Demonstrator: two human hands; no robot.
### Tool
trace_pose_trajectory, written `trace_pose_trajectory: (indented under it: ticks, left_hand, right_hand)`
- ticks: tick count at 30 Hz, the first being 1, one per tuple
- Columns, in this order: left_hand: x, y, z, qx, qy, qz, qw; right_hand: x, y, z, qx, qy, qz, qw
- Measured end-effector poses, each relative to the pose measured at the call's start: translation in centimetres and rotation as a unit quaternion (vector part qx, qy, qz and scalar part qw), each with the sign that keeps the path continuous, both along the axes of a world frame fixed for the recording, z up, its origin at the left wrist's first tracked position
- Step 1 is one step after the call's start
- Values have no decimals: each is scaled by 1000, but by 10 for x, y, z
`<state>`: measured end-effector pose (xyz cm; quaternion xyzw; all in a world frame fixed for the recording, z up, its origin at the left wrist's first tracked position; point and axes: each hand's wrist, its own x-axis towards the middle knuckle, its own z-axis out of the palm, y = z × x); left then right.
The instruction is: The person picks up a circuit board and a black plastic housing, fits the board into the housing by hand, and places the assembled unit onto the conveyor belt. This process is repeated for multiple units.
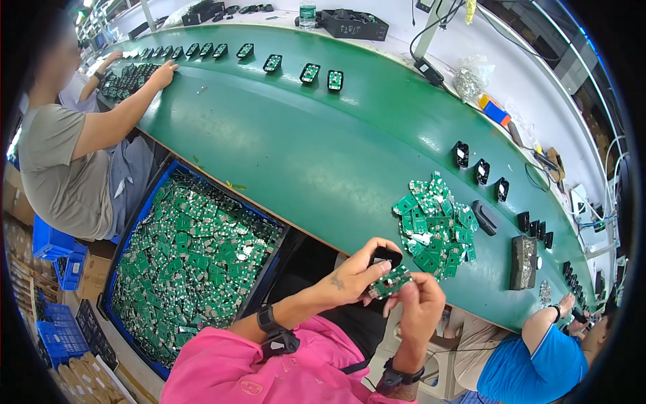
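In front of my chest, my left hand (351, 277) is closed around a small black plastic housing (386, 256), its hollow side partly in view. My right hand (424, 303) pinches a green circuit board (390, 281) against the housing's lower edge; whether the board is inside it I cannot tell. Just beyond my hands, a loose pile of green circuit boards (431, 222) covers part of the green bench (289, 148). A lone black housing (484, 218) lies beside that pile.
Left of me stands a blue-rimmed bin (108, 286) full of circuit boards (192, 262). Housings with boards (309, 73) line the far left bench; black housings (481, 171) run along the right. A dark block (523, 262) stands there. Co-workers sit left (64, 161) and right (531, 357).
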<state>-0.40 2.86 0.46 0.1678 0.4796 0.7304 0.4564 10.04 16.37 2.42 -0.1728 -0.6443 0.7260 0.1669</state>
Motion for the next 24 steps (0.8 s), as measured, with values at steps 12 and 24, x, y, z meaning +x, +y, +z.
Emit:
trace_pose_trajectory:
  ticks: [12,24]
  left_hand:
    - [10,3,6,-8,154,63,986]
    - [22,2,2,-43,361,157,918]
  right_hand:
    - [5,10,4,71,4,2,997]
    - [8,-6,43,153,-74,73,983]
